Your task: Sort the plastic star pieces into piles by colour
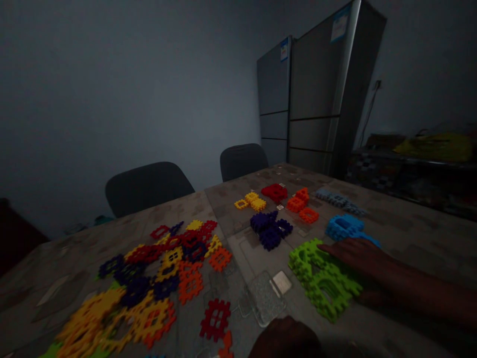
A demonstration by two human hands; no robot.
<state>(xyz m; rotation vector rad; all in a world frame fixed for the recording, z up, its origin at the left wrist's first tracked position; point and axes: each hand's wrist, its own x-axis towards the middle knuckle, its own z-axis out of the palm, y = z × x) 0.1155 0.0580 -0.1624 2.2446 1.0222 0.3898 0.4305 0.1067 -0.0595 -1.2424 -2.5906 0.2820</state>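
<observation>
My right hand (357,258) reaches in from the right and rests on the pile of light green interlocking plastic pieces (328,286). One finger is stretched out over the pile's far edge; the rest are partly hidden. Just beyond that hand lie blue pieces (345,227). At the bottom edge, my left hand (285,340) shows only its dark back and knuckles, with the fingers out of sight. A dark red window-shaped piece (215,319) lies to its left, beside a partly visible orange piece (225,345).
A mixed heap of pieces (164,271) spreads over the table's left. Sorted groups stand farther back: purple (269,229), yellow (253,201), red (275,192), orange (298,200) and grey (337,199). Two chairs (149,186) line the far edge; a refrigerator (316,84) stands behind.
</observation>
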